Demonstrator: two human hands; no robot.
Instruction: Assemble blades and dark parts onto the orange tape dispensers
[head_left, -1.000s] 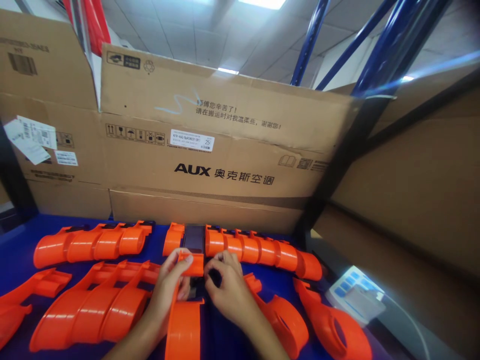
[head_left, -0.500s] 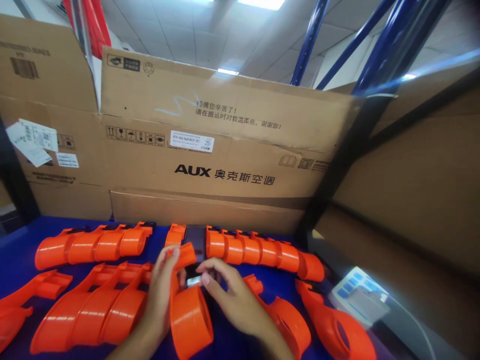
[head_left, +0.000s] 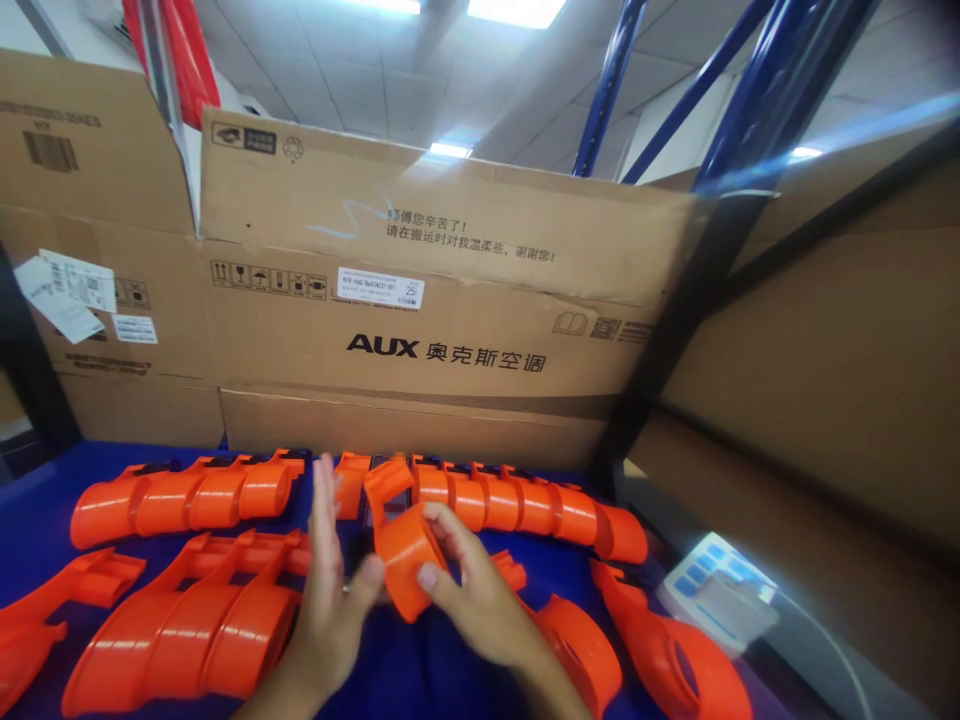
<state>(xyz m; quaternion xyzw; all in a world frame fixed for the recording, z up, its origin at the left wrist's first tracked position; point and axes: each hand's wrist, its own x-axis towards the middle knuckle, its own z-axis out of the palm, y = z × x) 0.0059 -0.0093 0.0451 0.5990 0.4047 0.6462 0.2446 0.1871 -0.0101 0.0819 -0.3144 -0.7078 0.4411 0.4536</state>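
Observation:
My right hand (head_left: 469,590) grips an orange plastic tape dispenser (head_left: 409,565) by its round ring, thumb in front and fingers behind. The dispenser's narrow arm (head_left: 386,482) points up and away from me. My left hand (head_left: 330,590) is beside it with straight, upright fingers. Its thumb reaches the ring's left side; I cannot tell whether it presses on it. Behind the held piece, a dark flat item (head_left: 377,505) is partly hidden. Another orange dispenser (head_left: 351,485) stands just behind my left fingers.
Rows of similar dispensers lie at the back left (head_left: 217,497), back right (head_left: 510,503) and front left (head_left: 180,630). More lie at the right (head_left: 675,650). A cardboard box wall (head_left: 450,400) closes off the back of the blue surface (head_left: 420,680). A white device (head_left: 720,590) sits far right.
The held dispenser has moved up and away from me and turned. My left hand has let go and straightened its fingers; my right hand now grips the ring. A small pale piece between my hands is out of sight.

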